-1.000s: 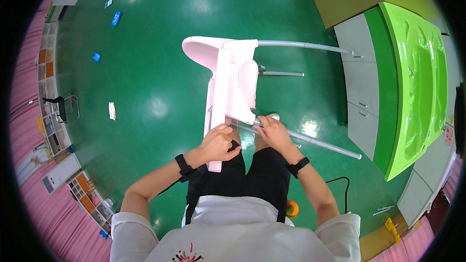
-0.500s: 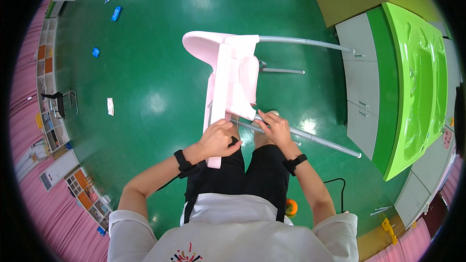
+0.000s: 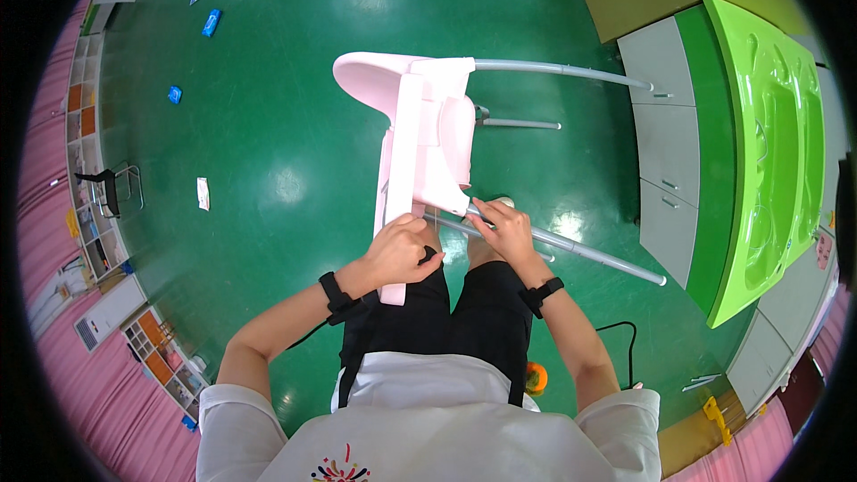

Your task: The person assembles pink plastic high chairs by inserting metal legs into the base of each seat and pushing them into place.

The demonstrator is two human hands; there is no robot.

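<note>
The pink chair (image 3: 431, 125) looks smooth plastic, its legs (image 3: 589, 253) metal; right of it, a glossy plastic basin (image 3: 778, 152); beneath, shiny floor (image 3: 268, 116).

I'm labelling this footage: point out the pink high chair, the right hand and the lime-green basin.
Pink high chair (image 3: 408, 143): head view, on its plastic body.
Right hand (image 3: 507, 232): head view, back of the hand.
Lime-green basin (image 3: 744, 178): head view, left rim.

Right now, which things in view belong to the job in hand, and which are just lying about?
In hand:
- pink chair, left hand on it
- its grey leg, right hand around it

Lying about:
- blue packets, on the floor
- white packet, likewise
</note>
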